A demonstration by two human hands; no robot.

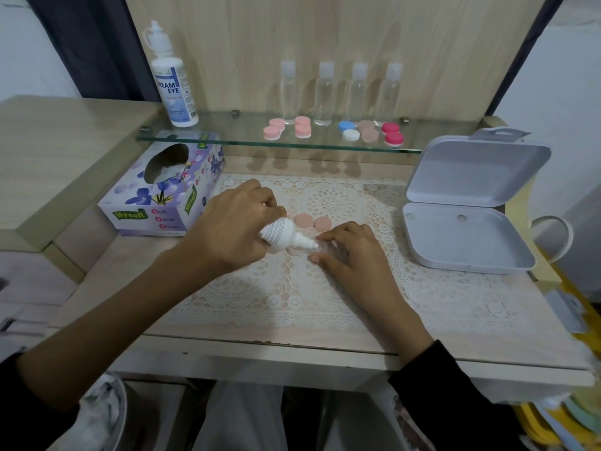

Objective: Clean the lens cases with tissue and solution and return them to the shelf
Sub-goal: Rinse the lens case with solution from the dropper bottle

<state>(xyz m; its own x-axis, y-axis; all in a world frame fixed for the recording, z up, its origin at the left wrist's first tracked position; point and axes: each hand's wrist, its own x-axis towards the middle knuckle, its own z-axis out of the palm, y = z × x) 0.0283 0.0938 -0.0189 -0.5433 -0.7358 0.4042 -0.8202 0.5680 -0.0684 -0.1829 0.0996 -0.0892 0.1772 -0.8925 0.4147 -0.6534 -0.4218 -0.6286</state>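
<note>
The left hand (232, 227) had its grip clenched around a small white solution bottle (283, 234), tilted with the nozzle pointing right and down toward the right hand (349, 252). That hand's fingers (328, 237) pressed what seemed a clear lens case against the lace mat (325, 288) at mid-desk; it was too faint to be sure. 2 peach caps (312, 222) lay just behind the nozzle.

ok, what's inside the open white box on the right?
Nothing visible in the open white box: its base tray shows bare, with only two small round marks near the hinge edge. The raised lid also looks bare inside. No part of the interior is covered.
</note>
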